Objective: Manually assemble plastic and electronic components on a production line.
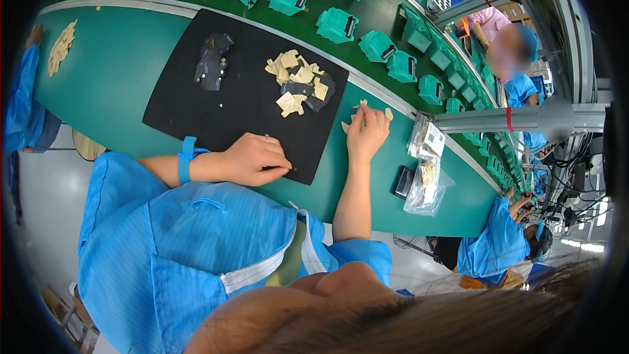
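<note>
My right hand (368, 132) reaches over the green table beside the mat, its fingertips pinched at a small flat cream-coloured piece. A few more cream scraps (388, 114) lie around those fingers. My left hand (259, 159), with a blue band at the wrist, rests on the lower part of the black mat (242, 121). Its fingers are curled together, and whatever may be inside them is hidden. Toward the mat's far right corner lies a heap of cream pieces (302, 75) mixed with dark grey ones. Farther left on the mat sits a group of dark grey pieces (211, 72).
Clear plastic bags (426, 187) and a small dark box (403, 182) lie right of my right hand. Beyond the table runs a conveyor with several teal trays (337, 25). More cream pieces (62, 48) lie far left, near a person's blue sleeve (25, 85). Metal framing (498, 119) stands right.
</note>
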Available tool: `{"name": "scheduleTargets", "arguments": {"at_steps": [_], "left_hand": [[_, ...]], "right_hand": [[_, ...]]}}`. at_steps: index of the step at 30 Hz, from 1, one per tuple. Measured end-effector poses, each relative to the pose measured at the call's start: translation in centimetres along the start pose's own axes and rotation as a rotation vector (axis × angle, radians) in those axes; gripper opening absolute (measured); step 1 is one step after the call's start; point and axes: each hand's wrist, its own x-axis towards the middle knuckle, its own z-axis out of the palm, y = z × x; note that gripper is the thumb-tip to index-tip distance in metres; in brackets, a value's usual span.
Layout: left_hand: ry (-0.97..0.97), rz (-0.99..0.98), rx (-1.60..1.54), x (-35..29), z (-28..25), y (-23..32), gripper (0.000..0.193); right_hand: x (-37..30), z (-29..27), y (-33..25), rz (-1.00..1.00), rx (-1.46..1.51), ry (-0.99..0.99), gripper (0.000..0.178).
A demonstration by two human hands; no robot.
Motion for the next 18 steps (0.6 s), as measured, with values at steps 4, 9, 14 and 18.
{"name": "scheduleTargets", "arguments": {"at_steps": [4,9,14,18], "left_hand": [[0.164,-0.065,0.111,-2.6,-3.1,3.6,0.005],[0.206,0.043,0.727,-4.2,-13.7,5.6,0.009],[0.117,0.135,1.204,-0.8,-26.6,11.7,0.011],[0.150,0.463,1.433,1.4,-35.4,13.0,0.006]], "right_hand": [[0.3,-0.3,0.1,0.066,0.143,0.087,0.016],[0.2,0.1,1.1,0.058,0.264,0.066,0.013],[-0.4,0.2,1.4,0.077,0.326,0.062,0.008],[0.7,0.5,-0.6,-0.027,0.336,0.021,0.007]]}}
